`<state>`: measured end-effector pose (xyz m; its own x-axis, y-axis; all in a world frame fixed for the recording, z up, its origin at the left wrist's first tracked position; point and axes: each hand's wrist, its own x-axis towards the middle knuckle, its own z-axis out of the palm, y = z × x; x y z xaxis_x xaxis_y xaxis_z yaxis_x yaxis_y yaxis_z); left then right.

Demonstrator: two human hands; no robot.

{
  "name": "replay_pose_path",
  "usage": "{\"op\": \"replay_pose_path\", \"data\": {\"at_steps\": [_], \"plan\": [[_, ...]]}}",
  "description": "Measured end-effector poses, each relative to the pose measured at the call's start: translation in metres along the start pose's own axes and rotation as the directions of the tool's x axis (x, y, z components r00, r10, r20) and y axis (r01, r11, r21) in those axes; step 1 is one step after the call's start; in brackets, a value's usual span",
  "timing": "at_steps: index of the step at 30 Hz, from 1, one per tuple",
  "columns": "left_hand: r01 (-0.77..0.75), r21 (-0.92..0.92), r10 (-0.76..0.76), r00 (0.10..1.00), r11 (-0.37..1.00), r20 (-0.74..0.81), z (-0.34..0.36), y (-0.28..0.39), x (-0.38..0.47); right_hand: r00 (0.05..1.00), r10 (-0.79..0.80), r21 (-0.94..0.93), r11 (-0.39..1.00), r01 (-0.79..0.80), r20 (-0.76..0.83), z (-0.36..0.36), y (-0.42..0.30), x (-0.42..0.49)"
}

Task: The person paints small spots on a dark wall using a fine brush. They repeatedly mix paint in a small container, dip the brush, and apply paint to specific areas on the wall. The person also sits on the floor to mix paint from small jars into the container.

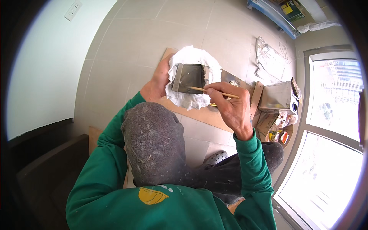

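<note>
My left hand (158, 79) grips the left side of a ruffled white cloth (187, 102), raised in front of my knee. Framed by the cloth is a square, dark-faced object (192, 75) with a greyish-tan strip along its left side that bears writing; whether it is a container or a flat piece I cannot tell. Pinched in my right hand (233, 104) is a thin wooden stick or brush handle (225, 94). Its far end points left and lies over the lower part of the dark face. What is under the cloth stays hidden.
Beneath my hands a brown board (198, 116) lies on the tiled floor, with small tins (234, 83) on it. At right are a wooden strip (256, 96), a rectangular metal can (275, 97), and a carton (266, 123) near more tins. Plastic sheeting (268, 57) lies beyond; windows (335, 95) border the right.
</note>
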<state>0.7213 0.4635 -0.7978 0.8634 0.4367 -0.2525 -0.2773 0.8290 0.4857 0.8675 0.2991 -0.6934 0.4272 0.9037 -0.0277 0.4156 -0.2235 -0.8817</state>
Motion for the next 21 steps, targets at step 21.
{"op": "replay_pose_path", "data": {"at_steps": [21], "plan": [[-0.052, 0.064, 0.052, 0.999, 0.997, -0.001, -0.005, -0.001, 0.005, 0.996, 0.052, 0.115, 0.992, -0.044, -0.070, 0.003, 0.010, 0.010]]}}
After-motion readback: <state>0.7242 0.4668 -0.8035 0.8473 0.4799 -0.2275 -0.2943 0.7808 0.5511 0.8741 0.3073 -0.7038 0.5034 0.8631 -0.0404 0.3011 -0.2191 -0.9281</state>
